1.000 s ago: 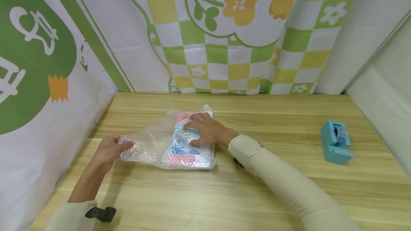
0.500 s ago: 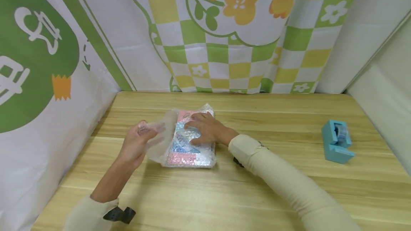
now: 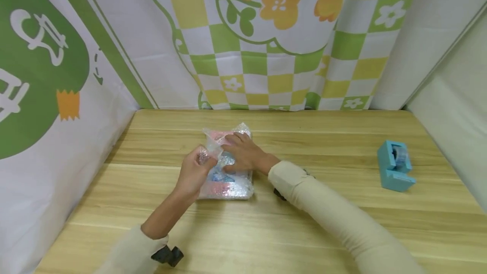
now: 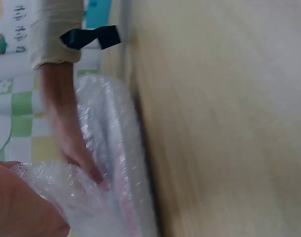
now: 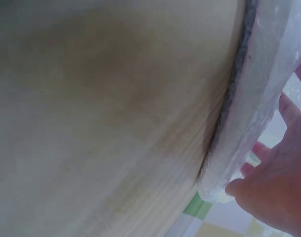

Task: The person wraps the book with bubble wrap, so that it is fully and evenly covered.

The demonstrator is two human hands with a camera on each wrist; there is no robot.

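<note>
Clear bubble wrap (image 3: 241,191) encloses a flat, rectangular package (image 3: 218,188) whose pink and blue printed face shows through; the package lies on a wood-grain worktop (image 3: 304,227). At the package's left edge is a person's left hand (image 3: 192,173), its grip closed in a pinch: thumb and fingers have hold of a loose flap (image 3: 214,149) of the wrap, raised over the package's left side. The right hand (image 3: 245,154) rests on top of the package, towards its right side; its grip is relaxed, with the fingers spread over the wrap and closed around nothing. Both arms reach in from the near side of the package in pale sleeves (image 3: 323,206), with a small black device (image 3: 167,256) near each wrist. Well apart to the package's right stands a light-blue tape dispenser (image 3: 392,177) carrying a roll of clear tape (image 3: 400,155). Beyond the package hangs a white cloth (image 3: 253,60) with green and yellow checks and orange flowers.
</note>
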